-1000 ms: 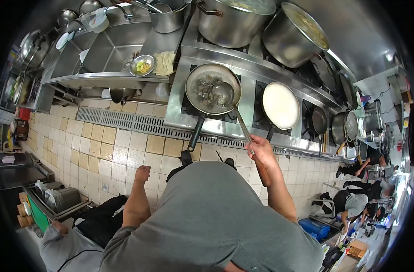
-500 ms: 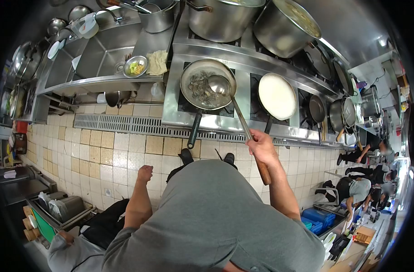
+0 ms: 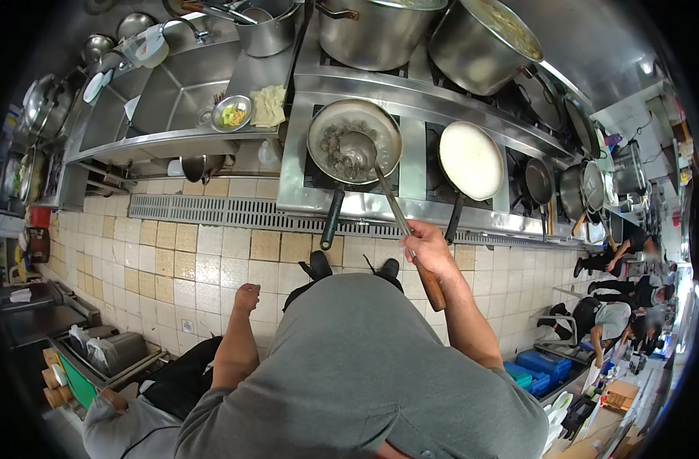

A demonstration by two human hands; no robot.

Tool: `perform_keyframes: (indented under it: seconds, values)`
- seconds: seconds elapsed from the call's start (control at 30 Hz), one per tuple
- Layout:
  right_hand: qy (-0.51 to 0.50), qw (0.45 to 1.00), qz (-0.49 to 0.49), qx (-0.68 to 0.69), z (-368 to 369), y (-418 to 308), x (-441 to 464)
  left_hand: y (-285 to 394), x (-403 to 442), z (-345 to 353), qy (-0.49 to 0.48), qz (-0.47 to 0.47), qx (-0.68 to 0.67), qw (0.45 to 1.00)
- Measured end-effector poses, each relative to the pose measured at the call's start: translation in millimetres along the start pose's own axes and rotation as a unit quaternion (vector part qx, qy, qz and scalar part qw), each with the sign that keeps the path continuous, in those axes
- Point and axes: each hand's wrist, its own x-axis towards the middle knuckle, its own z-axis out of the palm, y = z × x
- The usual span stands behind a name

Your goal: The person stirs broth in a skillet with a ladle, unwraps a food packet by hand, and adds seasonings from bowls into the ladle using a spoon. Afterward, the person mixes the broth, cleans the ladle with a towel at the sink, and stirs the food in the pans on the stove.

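Ladle (image 3: 358, 150) swung left: bowl was right of centre in pan (image 3: 381, 122), now near middle, amid dark pieces (image 3: 331, 143). Right grip (image 3: 429, 249) shifted left with it. White-filled pan's handle (image 3: 455, 221), partly hidden by that grip earlier, now fully visible.

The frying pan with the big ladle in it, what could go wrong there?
The ladle in the right hand might splash what's in the frying pan if it moves too fast. The pan's handle sticks out past the front edge of the stove, and the left hand isn't holding it, so a bump could perhaps slide the pan.
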Motion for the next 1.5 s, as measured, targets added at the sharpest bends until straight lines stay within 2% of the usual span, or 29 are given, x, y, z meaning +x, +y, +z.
perform_keyframes:
  seconds: [0.17,0.33,0.43,0.53,0.6,0.67,0.73,0.87,0.9,1.07,1.13,1.17,1.27,1.3,1.33,1.4,1.47,1.5]
  values:
    - [-0.046,0.995,0.001,0.091,-6,7,-5,8,-12,-3,0.025,0.000,-0.014,1.000]
    - [-0.071,0.995,-0.004,0.070,-22,4,-10,6,-30,6,0.008,-0.035,0.032,0.999]
    - [-0.103,0.989,-0.004,0.107,-34,3,-9,-3,-39,18,0.012,-0.039,0.006,0.999]
    - [-0.139,0.989,-0.015,0.047,-42,8,-3,-10,-56,31,0.048,-0.003,-0.024,0.999]
    - [-0.137,0.990,-0.015,-0.019,-46,7,-4,-23,-57,36,0.060,-0.009,0.001,0.998]
    - [-0.136,0.990,-0.014,-0.027,-46,21,0,-44,-59,32,0.075,0.061,0.118,0.988]
    - [-0.095,0.983,-0.100,-0.118,-44,31,-2,-48,-75,26,0.076,0.038,0.120,0.989]
    - [-0.062,0.977,-0.121,-0.166,-39,41,-13,-31,-82,22,0.062,-0.010,0.083,0.995]
    - [-0.070,0.984,-0.056,-0.152,-38,42,-15,-32,-81,20,0.075,-0.013,0.071,0.995]
    - [-0.059,0.991,-0.042,-0.110,-22,47,-28,-20,-55,9,0.073,0.018,0.091,0.993]
    - [-0.070,0.997,0.010,0.041,-12,51,-26,-1,-48,1,0.083,0.034,0.069,0.994]
    - [-0.082,0.994,0.007,0.068,-10,49,-21,9,-43,-3,0.079,0.049,0.053,0.994]
    - [-0.080,0.967,0.051,0.236,7,27,-5,17,-12,-28,0.065,0.082,0.069,0.992]
    - [-0.090,0.963,0.027,0.254,17,22,1,13,3,-40,0.063,0.088,0.064,0.992]
    - [-0.084,0.952,0.041,0.290,29,15,2,7,15,-55,0.068,0.095,0.068,0.991]
    - [-0.066,0.961,0.013,0.270,62,-7,3,-7,39,-86,0.075,0.108,0.053,0.990]
    - [-0.061,0.964,-0.004,0.258,99,-38,5,-31,58,-127,0.063,0.092,0.013,0.994]
    - [-0.049,0.963,-0.012,0.264,121,-52,7,-28,49,-147,0.063,0.055,-0.043,0.996]
